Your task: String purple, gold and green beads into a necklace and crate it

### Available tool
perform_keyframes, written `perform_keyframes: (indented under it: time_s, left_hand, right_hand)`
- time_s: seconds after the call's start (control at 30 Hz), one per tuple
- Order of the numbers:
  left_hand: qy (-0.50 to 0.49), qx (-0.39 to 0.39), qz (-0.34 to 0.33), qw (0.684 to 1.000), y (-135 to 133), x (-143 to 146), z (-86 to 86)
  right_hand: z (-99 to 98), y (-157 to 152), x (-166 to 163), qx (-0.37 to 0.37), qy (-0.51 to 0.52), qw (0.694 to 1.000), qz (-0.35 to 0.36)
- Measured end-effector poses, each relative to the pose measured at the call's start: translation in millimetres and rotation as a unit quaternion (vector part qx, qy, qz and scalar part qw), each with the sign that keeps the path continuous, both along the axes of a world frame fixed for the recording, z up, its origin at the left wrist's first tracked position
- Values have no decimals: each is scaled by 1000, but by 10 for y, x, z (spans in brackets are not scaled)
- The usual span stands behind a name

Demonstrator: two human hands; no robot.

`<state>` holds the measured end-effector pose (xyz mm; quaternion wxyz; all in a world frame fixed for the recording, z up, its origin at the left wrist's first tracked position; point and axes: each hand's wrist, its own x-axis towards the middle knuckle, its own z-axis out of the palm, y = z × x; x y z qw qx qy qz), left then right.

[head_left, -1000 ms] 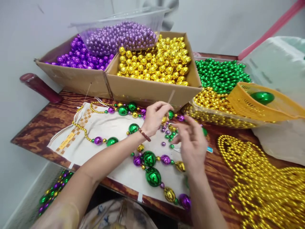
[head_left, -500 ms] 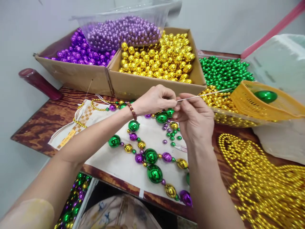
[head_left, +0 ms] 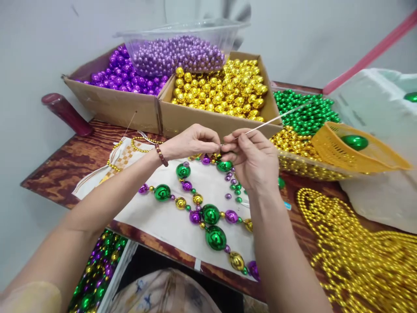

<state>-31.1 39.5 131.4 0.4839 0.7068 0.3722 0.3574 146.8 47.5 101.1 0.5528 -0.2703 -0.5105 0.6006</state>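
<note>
My left hand (head_left: 189,142) and my right hand (head_left: 253,157) meet above a white cloth (head_left: 169,217), both pinched. Between my right fingers I hold a long thin needle (head_left: 276,118) that points up and to the right. My left fingers pinch the bead strand (head_left: 202,213) right at the needle's near end. This strand of large green, purple and gold beads winds over the cloth below my hands. A few loose small beads (head_left: 235,188) lie under my right hand.
Cardboard boxes of purple beads (head_left: 124,78) and gold beads (head_left: 221,89) stand behind, a clear tub of purple beads (head_left: 182,52) on top. Green beads (head_left: 302,108), a yellow basket (head_left: 355,150) and gold bead strings (head_left: 358,256) lie right. A dark red cylinder (head_left: 67,114) leans left.
My hands rose from the loose beads and came together. The needle came up in my right hand, pointing right. The strand on the cloth shifted a little.
</note>
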Motion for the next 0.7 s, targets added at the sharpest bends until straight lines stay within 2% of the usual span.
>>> perform_keyframes:
  time_s: [0.13, 0.27, 0.33, 0.43, 0.5, 0.6, 0.7]
  left_hand:
    - [16, -8, -3, 1000, -21, -74, -21]
    - [49, 26, 2, 998, -66, -206, -68]
    - [68, 47, 31, 996, -119, -292, -157]
    - [94, 65, 98, 989, -233, -420, -413]
    - [105, 68, 151, 981, -313, -493, -634]
    - [70, 41, 227, 971, -409, -573, -923]
    - [-26, -5, 261, 965, -479, -601, -1027]
  right_hand:
    - [-16, -7, -106, -20, -7, 1000, -7]
    - [130, 16, -9, -12, 55, 998, -12]
    - [241, 31, 105, 1, 85, 996, -24]
    - [307, 50, 223, 20, 73, 996, -55]
    - [235, 44, 203, 6, 29, 998, -60]
    - [10, -1, 39, -45, -5, 999, -20]
    - [-213, -65, -179, -88, 15, 995, 37]
